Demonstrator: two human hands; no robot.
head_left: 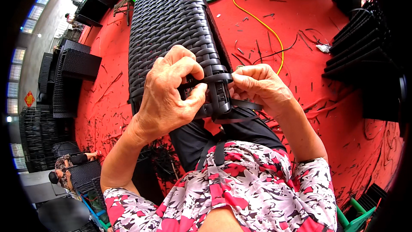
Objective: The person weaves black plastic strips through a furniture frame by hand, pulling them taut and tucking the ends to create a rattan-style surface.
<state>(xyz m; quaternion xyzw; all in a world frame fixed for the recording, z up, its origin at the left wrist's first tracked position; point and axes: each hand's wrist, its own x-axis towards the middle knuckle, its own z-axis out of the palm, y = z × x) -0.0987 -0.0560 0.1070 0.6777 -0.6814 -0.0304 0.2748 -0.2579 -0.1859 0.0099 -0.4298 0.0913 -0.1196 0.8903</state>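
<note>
A long black wicker piece (169,21), woven from flat plastic strips, stretches away from my lap. At its near right corner, a loose black strip (219,77) crosses the frame's bare end. My left hand (169,90) is closed over the near edge, its thumb and forefinger curled about the strip's left part; its other fingers are partly hidden. On the corner's right side, my right hand (262,87) pinches the same strip between thumb and forefinger. Below that hand a strip tail (246,104) hangs in a loop.
Strip offcuts lie scattered over the red floor covering (257,13), with a yellow cable (257,15) running across it. Black woven pieces (79,64) stand at the left, and a dark stack (360,47) at the right. Another person (66,167) sits at the lower left.
</note>
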